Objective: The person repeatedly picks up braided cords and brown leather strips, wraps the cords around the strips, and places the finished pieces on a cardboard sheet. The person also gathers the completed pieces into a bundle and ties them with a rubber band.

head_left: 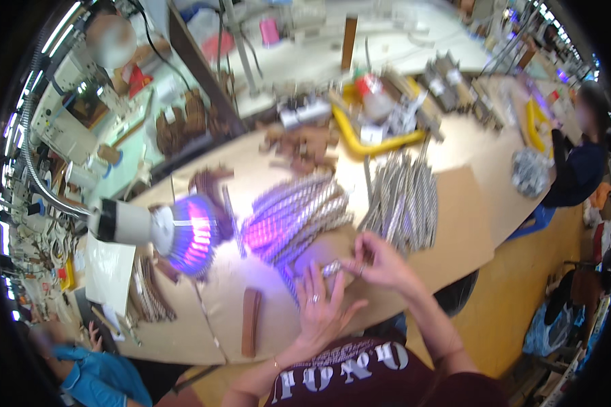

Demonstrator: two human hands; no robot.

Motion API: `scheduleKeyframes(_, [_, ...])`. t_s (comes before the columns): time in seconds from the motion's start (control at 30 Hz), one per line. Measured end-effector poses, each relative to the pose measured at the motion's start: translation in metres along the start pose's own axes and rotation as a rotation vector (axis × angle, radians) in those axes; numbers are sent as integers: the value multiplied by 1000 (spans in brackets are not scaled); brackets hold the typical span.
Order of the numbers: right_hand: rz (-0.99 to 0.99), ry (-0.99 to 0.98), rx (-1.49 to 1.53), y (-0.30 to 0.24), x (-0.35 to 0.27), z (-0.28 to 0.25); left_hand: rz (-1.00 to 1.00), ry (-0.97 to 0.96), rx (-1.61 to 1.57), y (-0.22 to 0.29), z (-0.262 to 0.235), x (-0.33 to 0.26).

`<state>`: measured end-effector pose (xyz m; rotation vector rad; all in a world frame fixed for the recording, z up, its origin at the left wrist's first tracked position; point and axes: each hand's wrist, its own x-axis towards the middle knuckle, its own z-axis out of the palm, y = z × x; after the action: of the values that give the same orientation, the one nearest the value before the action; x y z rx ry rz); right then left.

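Note:
My left hand (321, 311) lies on the table with its fingers spread, a ring on one finger. Its fingertips touch a short light patterned strap (331, 268). At that strap's right end, my right hand (385, 263) has thumb and fingers pinched on it; the exact grip is blurred. Just beyond my hands lies a bundle of woven-pattern straps (299, 217), part of it lit purple. A second bundle of grey and tan straps (404, 200) sits to the right. Left of my left hand lies a folded brown leather strap (251, 322).
A lamp (183, 234) on a bendable arm hangs over the table's left side. Brown leather pieces (302, 146) and a yellow tray (380, 146) with a bottle stand farther back. More straps (149, 288) lie at left. Co-workers sit at lower left and far right.

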<state>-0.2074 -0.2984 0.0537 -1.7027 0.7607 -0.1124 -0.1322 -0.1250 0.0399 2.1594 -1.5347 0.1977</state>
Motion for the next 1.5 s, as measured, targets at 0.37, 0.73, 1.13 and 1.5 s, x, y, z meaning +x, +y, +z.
scheduleKeyframes(0.37, [-12,-1,86,-14,-9,6,-46,43,-242,-7,10,-8])
scheduleKeyframes(0.73, [-340,-71,22,-58,-46,2,-260,48,-655,-17,-71,-8])
scheduleKeyframes(1.13, [-383,195,41,-105,16,-6,-157,298,-347,-76,-87,66])
scheduleKeyframes(1.5, [-285,448,-289,-81,77,-11,-197,219,-495,-102,-57,106])
